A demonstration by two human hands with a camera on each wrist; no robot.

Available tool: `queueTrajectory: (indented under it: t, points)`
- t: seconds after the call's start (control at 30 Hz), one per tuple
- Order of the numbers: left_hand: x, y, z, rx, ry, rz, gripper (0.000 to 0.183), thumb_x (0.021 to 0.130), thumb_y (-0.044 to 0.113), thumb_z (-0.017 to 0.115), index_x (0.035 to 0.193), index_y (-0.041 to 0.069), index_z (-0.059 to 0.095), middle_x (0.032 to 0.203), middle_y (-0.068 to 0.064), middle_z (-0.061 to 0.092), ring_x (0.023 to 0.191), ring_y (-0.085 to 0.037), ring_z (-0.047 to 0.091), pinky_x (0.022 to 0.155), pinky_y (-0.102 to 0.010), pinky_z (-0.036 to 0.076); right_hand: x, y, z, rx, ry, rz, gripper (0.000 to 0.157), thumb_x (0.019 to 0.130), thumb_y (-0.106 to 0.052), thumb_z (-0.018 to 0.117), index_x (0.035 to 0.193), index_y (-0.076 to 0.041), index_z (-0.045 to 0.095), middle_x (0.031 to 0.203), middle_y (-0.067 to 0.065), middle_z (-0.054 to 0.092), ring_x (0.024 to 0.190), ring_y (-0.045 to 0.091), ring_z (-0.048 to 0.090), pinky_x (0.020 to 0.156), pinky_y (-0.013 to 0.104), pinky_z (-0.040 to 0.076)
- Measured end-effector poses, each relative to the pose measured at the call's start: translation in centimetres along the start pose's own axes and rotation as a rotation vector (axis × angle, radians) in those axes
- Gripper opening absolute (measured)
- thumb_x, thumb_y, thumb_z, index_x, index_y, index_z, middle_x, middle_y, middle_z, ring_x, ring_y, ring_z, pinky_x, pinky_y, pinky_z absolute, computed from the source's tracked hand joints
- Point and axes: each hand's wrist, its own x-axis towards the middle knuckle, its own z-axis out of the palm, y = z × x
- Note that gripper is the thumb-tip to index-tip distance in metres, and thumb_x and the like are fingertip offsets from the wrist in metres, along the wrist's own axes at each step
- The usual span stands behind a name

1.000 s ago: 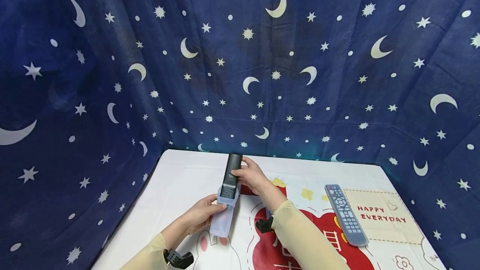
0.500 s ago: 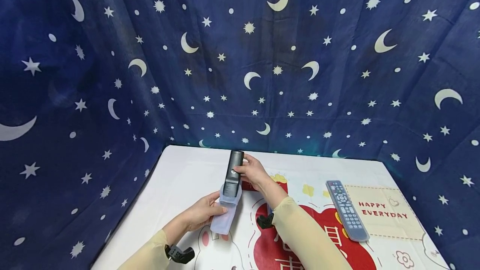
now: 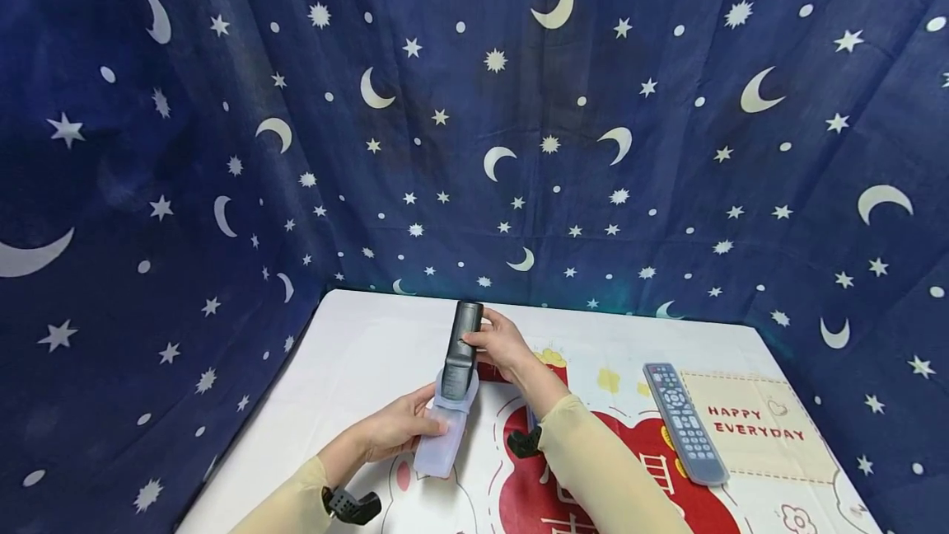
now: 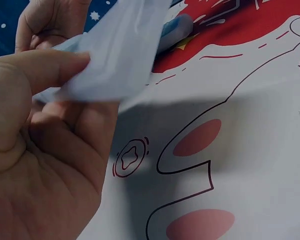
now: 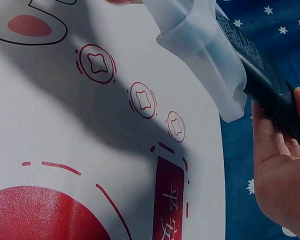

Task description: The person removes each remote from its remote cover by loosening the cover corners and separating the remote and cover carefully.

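Left hand: I see the left hand (image 3: pixel 400 425) pinching the translucent sleeve (image 3: pixel 442 453), thumb on top and fingers behind, parted only by the soft material.
Right hand: The right hand (image 3: pixel 506 346) grips the black remote control (image 3: pixel 465 330), thumb over its back, the other fingers supporting the far side and underside.
Remote: It slants down from the right fingers toward the left ones, moulded back upward, with its lower end at the sleeve's flared mouth. How deep that end sits, I can't tell.
Sleeve: The mouth lies just beyond the left thumb, on the side toward the right fingers; the slack tail hangs on the near side and looks unfilled.
Snag risk: I'd worry about the loose rim folding under the remote's end if the push goes off line with the sleeve.
Slip risk: With the left pinch beside the mouth, a hard push could drag the film out of those fingers, or squash the channel flat.
Blind spot: My left wrist view blurs the film, so a crease there could go unnoticed.
Neighbour: A covered keypad remote (image 3: pixel 685 424) lies well right of the right fingers on the printed tablecloth (image 3: pixel 371 353).
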Motion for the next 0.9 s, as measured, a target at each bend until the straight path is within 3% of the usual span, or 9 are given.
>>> queueTrajectory:
  t: [0.17,0.47,0.67,0.9]
  points:
    - [0.04,-0.04,0.61,0.029,0.100,-0.031,0.076,0.098,0.007,0.061,0.163,0.010,0.021,0.120,-0.017,0.065,0.101,-0.026,0.068,0.080,-0.038,0.060,-0.27,0.55,-0.15,0.005,0.016,-0.005,0.065,0.089,0.005,0.070,0.148,0.001,0.042,0.124,0.025,0.065,0.096,0.028,0.071,0.086,0.047,0.060]
    - [0.45,0.14,0.97,0.011,0.235,0.013,0.055,0.100,0.011,0.062,0.147,-0.007,0.041,0.108,-0.012,0.067,0.094,-0.021,0.068,0.077,-0.033,0.059,-0.22,0.55,-0.32,-0.003,0.000,-0.028,0.059,0.092,0.000,0.069,0.144,0.003,0.044,0.130,0.027,0.062,0.100,0.029,0.070,0.094,0.051,0.056]
    - [0.24,-0.13,0.68,0.024,0.214,-0.002,0.059,0.100,0.011,0.064,0.151,-0.001,0.037,0.105,-0.012,0.070,0.092,-0.021,0.070,0.075,-0.034,0.060,-0.42,0.29,-0.07,-0.027,-0.012,-0.031,0.056,0.092,0.002,0.069,0.143,0.002,0.046,0.128,0.024,0.065,0.097,0.028,0.071,0.092,0.052,0.056]
    - [0.19,-0.15,0.38,0.024,0.143,0.004,0.069,0.100,0.005,0.062,0.159,0.005,0.025,0.116,-0.016,0.068,0.101,-0.027,0.068,0.082,-0.044,0.060,-0.21,0.34,-0.14,-0.026,0.004,-0.038,0.056,0.093,0.002,0.069,0.144,0.000,0.048,0.124,0.021,0.067,0.096,0.027,0.071,0.090,0.050,0.058]
